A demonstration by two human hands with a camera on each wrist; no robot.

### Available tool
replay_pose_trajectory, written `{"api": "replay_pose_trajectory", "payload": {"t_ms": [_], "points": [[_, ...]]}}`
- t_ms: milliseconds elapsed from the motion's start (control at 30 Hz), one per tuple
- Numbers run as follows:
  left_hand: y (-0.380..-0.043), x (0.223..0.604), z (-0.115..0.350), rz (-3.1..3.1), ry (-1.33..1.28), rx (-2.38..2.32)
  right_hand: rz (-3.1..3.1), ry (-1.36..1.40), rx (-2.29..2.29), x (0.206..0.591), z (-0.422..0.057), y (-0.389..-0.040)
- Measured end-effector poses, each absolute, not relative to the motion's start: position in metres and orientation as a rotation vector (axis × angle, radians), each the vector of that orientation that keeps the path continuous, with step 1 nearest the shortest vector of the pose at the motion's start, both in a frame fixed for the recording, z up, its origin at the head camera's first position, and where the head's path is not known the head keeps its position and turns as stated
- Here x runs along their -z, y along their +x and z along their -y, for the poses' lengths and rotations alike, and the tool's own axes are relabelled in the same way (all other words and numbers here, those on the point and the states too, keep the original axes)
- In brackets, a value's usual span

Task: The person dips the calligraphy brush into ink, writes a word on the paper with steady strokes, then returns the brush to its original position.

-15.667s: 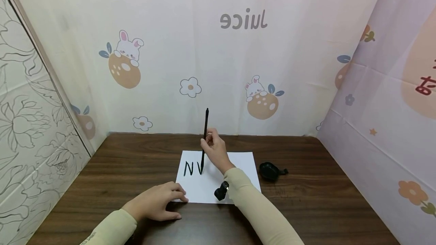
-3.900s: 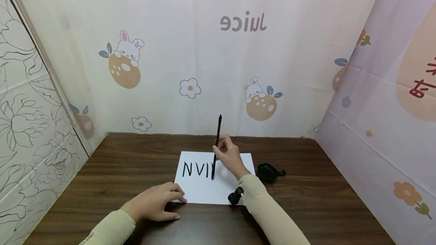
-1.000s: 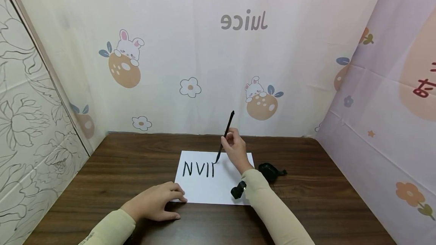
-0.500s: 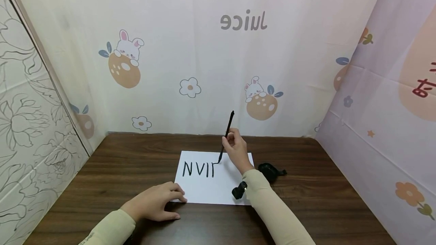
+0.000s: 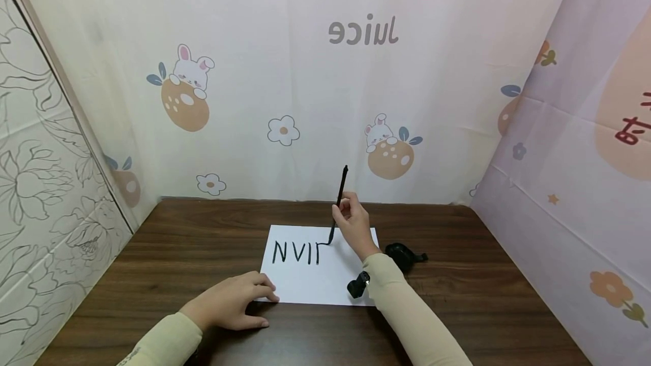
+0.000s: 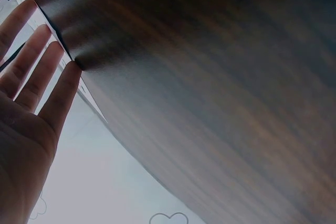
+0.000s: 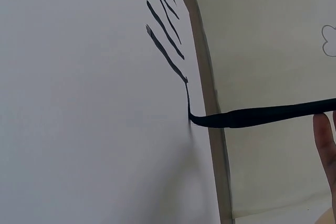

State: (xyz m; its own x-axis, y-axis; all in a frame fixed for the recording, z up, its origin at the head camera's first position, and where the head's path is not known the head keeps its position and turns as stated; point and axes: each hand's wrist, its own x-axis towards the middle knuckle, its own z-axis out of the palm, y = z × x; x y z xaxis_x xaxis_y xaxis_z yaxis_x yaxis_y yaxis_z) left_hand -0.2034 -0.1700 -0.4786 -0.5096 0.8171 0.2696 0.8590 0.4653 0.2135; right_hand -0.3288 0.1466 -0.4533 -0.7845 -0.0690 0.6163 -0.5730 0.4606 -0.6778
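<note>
1 blk brush (image 7: pixel 262 116) in R hand (image 5: pixel 355 227), tip (image 7: pixel 198 121) below on paper (image 5: pixel 307 287)

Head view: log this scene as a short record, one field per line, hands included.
Paper: white, flat on the brown table
Left hand: rests at the paper's near left corner
Right hand: holds the brush
Brush tip: on the paper
Writing: N, V, I, then an upright with a line rightward from its top
Black object: right of the paper, kind unclear

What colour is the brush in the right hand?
Black; the brush shows best in the right-wrist view.
</note>
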Motion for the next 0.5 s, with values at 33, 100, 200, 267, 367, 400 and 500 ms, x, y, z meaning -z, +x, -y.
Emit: {"api": "replay_pose_trajectory", "payload": {"t_ms": [33, 100, 200, 267, 367, 400, 500], "points": [[-0.203, 0.4782, 0.17, 2.575, -1.48, 0.489, 2.204, 0.534, -1.298, 0.4531, -0.1465, -0.3288], [-0.2027, 0.4774, 0.17, 2.569, -1.479, 0.487, 2.208, 0.536, -1.297, 0.4528, -0.1466, -0.3287], [-0.2026, 0.477, 0.1703, 2.56, -1.483, 0.487, 2.208, 0.543, -1.291, 0.453, -0.1469, -0.3287], [-0.2029, 0.4769, 0.1704, 2.556, -1.485, 0.487, 2.208, 0.545, -1.29, 0.4534, -0.1471, -0.3288], [-0.2033, 0.4777, 0.1704, 2.558, -1.483, 0.488, 2.204, 0.545, -1.29, 0.4539, -0.1473, -0.3291], [-0.2033, 0.4781, 0.1703, 2.56, -1.482, 0.487, 2.205, 0.544, -1.291, 0.4539, -0.1473, -0.3291], [-0.2035, 0.4788, 0.1703, 2.562, -1.481, 0.488, 2.202, 0.551, -1.291, 0.454, -0.1472, -0.3288]]}}
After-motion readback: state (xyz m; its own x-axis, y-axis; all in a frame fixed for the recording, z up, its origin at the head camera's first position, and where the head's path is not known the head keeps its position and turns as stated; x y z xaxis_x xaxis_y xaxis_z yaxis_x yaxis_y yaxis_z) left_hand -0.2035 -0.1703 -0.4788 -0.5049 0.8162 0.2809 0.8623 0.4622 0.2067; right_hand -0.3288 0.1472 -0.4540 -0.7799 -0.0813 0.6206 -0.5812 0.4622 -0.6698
